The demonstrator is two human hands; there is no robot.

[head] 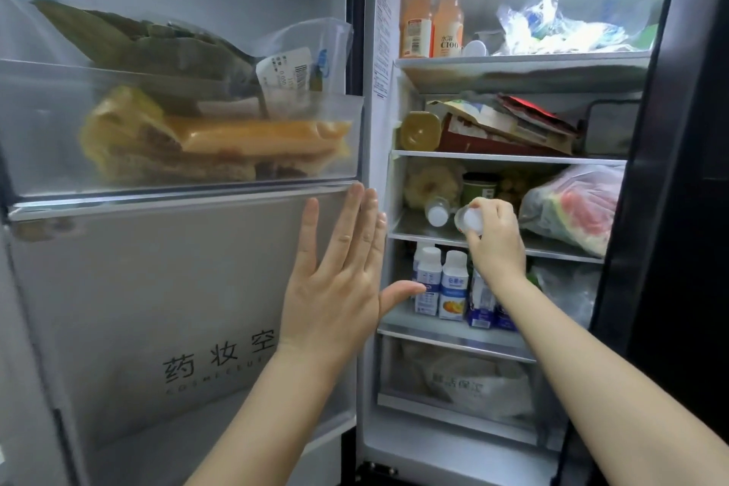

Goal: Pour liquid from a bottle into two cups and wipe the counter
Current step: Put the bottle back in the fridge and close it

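Head cam: we see the left hand (335, 280) flat w/ fingers spread on the pale grey fridge door panel (157, 308). Right hand (495, 237) is wrapped round a small clear white-capped plastic bottle (469, 220) lying on the glass fridge shelf (552, 247), beside another bottle.

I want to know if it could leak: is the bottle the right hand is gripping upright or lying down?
Lying down. The bottle rests on its side on the shelf, white cap facing outward, the right hand closed around its cap end.
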